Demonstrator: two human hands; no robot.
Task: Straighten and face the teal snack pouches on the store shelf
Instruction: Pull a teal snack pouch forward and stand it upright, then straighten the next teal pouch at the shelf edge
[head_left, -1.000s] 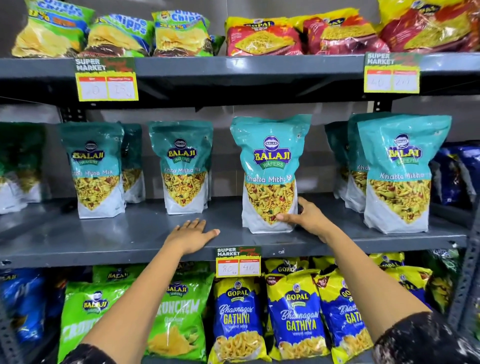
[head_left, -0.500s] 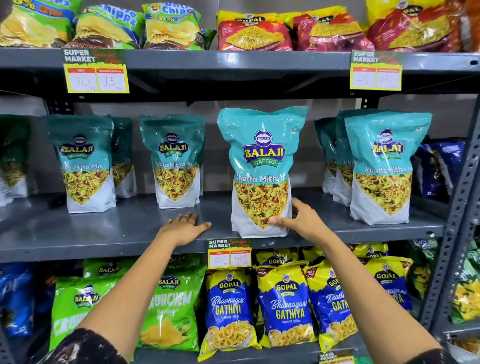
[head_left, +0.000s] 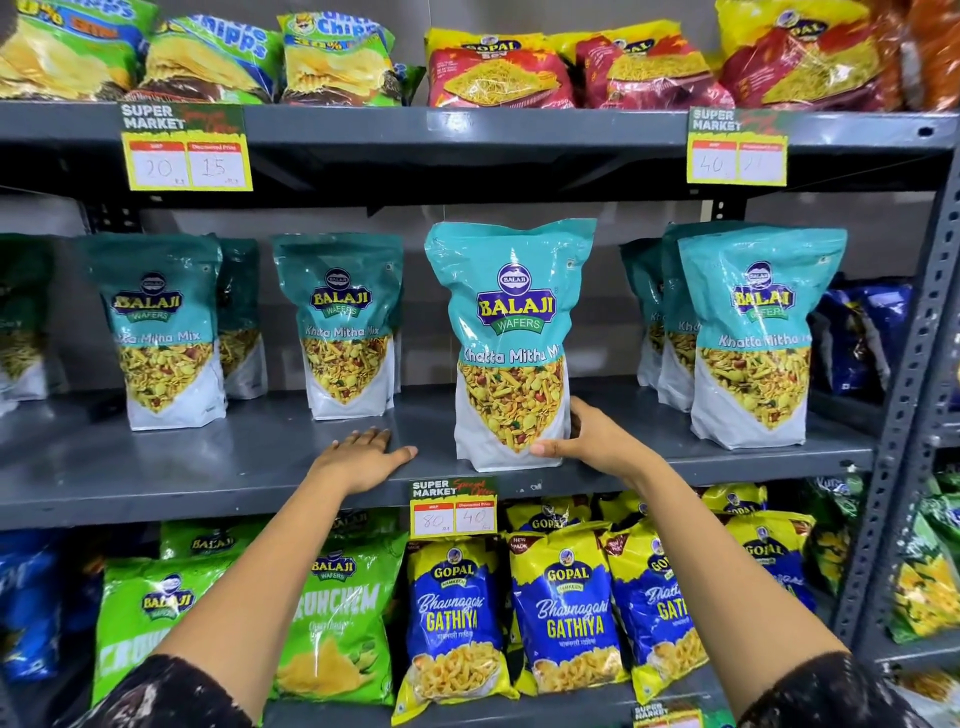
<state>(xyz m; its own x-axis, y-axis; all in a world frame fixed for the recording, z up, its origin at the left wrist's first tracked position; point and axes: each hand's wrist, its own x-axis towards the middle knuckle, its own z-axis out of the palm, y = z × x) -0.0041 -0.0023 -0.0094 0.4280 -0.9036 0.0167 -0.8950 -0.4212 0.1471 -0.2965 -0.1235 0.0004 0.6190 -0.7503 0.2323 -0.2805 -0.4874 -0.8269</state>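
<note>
Head view: the left hand (head_left: 363, 457) stays flat and empty on the grey middle shelf (head_left: 208, 478), fingers spread, while the right hand (head_left: 587, 441) keeps hold of the lower right corner of the centre teal Khatta Mitha Mix pouch (head_left: 511, 343). That pouch now stands upright at the front lip, label outward, further forward than a second ago. Behind, the other teal pouches (head_left: 343, 327) sit deeper, likely still to be pulled up.
</note>
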